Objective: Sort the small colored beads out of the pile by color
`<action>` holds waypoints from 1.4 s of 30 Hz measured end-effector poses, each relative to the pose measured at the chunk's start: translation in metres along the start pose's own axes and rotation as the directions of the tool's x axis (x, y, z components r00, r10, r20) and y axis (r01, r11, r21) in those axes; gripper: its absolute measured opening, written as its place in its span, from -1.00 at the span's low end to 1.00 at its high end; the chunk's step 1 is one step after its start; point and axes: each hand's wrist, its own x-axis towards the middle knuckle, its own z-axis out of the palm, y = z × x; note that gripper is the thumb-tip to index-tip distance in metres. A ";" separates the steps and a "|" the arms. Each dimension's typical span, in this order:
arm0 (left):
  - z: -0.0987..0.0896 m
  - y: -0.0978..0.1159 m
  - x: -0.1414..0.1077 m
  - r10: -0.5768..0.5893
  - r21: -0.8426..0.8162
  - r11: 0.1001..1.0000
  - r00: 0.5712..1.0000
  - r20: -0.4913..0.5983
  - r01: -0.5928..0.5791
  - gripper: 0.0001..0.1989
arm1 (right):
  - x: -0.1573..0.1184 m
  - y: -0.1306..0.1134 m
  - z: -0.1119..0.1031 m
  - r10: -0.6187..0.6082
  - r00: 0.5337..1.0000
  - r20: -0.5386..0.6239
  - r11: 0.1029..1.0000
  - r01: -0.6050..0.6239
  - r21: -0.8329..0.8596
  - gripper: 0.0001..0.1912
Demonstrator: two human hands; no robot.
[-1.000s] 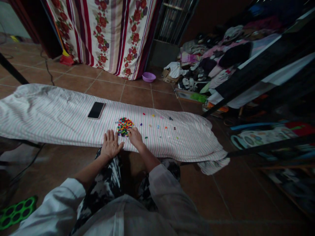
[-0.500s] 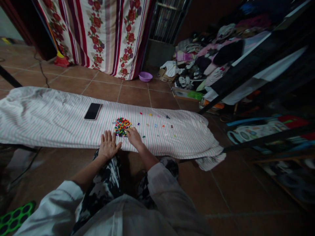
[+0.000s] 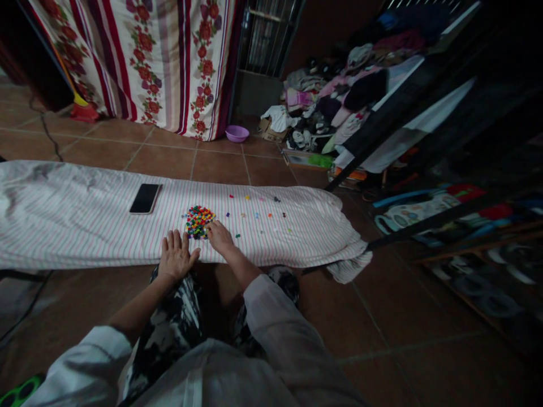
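Just beyond the right fingertips, on a striped cloth [image 3: 97, 226], a pile of small colored pieces [image 3: 198, 219] lay heaped, its near right edge at the hand. The person's right hand [image 3: 220, 238] had its fingers curled, tips drawn close together; whether a piece was pinched between them could not be told. The left hand [image 3: 174, 257] lay palm down at the pile's near left, fingers stretched and parted, nothing seen in their hold. Right of the right fingers, loose pieces stood apart in three rough rows, a green piece [image 3: 238, 236] nearest, a red piece [image 3: 231, 196] and a yellow piece [image 3: 247, 197] farther out. The setting-out appeared at an early stage, with most pieces left in the heap. A phone [image 3: 145, 199] rested beyond the left fingers.
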 end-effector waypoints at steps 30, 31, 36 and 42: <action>-0.010 -0.031 0.022 -0.080 -0.215 0.973 0.996 0.042 0.087 -0.60 | -0.007 0.009 0.004 -0.022 0.994 -0.108 0.994 0.033 0.100 -0.84; -0.009 -0.036 0.027 -0.072 -0.233 0.969 0.997 0.023 0.076 -0.62 | -0.007 0.009 0.005 -0.015 0.994 -0.111 0.994 0.026 0.104 -0.84; 0.001 -0.046 0.054 -0.031 -0.255 0.967 0.997 -0.072 0.011 -0.75 | -0.005 0.009 0.004 0.038 0.996 -0.081 0.993 -0.028 0.117 -0.81; 0.002 -0.035 0.066 -0.144 -0.137 0.982 0.983 -0.116 0.128 -0.73 | 0.002 0.020 0.001 0.063 0.996 -0.063 0.976 -0.048 0.214 -0.68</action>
